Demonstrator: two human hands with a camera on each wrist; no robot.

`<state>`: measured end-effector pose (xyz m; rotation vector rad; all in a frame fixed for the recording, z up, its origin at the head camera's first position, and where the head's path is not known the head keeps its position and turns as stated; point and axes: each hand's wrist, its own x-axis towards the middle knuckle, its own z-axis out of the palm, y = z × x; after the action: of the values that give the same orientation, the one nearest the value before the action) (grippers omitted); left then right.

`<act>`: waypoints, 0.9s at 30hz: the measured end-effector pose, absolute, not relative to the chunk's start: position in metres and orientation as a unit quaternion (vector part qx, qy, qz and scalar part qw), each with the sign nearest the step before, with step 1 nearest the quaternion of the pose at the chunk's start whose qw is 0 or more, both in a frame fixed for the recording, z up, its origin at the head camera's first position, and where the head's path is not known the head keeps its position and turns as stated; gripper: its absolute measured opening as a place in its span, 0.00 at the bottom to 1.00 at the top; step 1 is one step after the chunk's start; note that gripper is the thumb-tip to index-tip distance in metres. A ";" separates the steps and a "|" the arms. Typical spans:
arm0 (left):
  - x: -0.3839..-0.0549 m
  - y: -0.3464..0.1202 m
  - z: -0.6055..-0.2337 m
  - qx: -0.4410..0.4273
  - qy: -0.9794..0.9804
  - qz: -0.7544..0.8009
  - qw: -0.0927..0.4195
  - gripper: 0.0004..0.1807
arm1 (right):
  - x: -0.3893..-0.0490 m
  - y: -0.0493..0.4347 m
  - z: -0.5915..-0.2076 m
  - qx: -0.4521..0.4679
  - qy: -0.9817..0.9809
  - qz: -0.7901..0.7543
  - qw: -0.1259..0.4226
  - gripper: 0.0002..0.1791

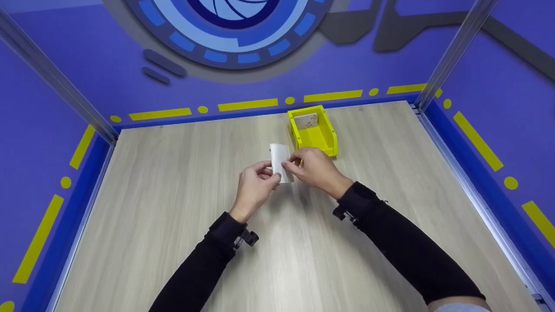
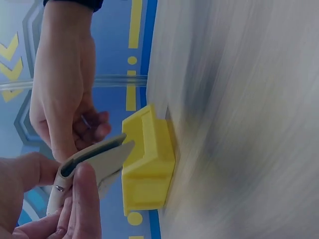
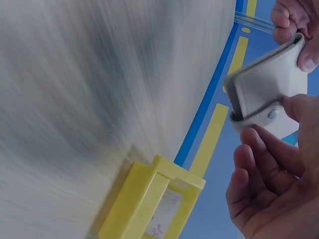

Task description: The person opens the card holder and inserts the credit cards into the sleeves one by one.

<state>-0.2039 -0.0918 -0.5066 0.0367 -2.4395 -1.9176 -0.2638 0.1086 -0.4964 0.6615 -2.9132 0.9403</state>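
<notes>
A small white wallet (image 1: 280, 161) with a snap strap is held up between both hands above the table. My left hand (image 1: 256, 184) grips one end, thumb on the near face; in the left wrist view the wallet (image 2: 94, 162) shows edge-on with its folds slightly parted. On the other side, my right hand (image 1: 318, 169) pinches the strap between thumb and index finger. In the right wrist view, the round metal snap (image 3: 272, 114) sits on the strap beside that thumb, and the other right fingers are loosely curled.
Just beyond the right hand, a yellow open-front bin (image 1: 315, 138) stands near the table's back edge. A white printed card (image 3: 164, 211) leans inside it. Blue panels with yellow markings enclose the wood-grain table (image 1: 173, 216) at the back and sides.
</notes>
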 end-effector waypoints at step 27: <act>-0.193 -0.076 -0.507 -0.018 -0.817 -0.571 0.082 0.16 | -0.262 0.113 -0.490 0.295 -0.922 0.249 0.026 0.17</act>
<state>-0.1929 -0.0760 -0.5072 -0.0540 -2.4403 -1.7042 -0.2624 0.1130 -0.4902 0.9107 -2.8508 0.7701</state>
